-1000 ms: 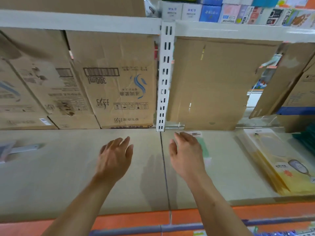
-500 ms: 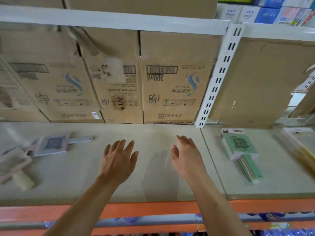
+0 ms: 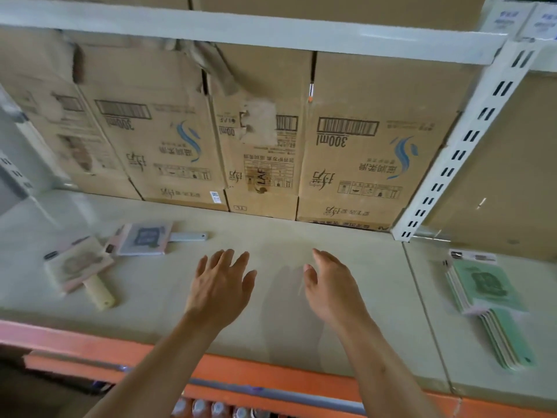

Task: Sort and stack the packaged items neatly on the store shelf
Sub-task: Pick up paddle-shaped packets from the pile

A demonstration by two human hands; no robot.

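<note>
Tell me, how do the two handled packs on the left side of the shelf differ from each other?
The grey-handled pack has its handle pointing right along the shelf; the cream-handled pack has its handle pointing toward the front edge. The grey-handled pack lies further back; the cream-handled pack sits further left, nearer the front. Both lie flat and show pinkish card; the left hand and right hand touch neither.

The beige shelf with an orange front edge (image 3: pixel 286 236) carries brown cardboard boxes (image 3: pixel 355 164) at twelve o'clock. A grey-handled flat pack (image 3: pixel 144 239) and a cream-handled flat pack (image 3: pixel 79 265) lie at nine, a stack of green packs (image 3: pixel 488 294) at three.
</note>
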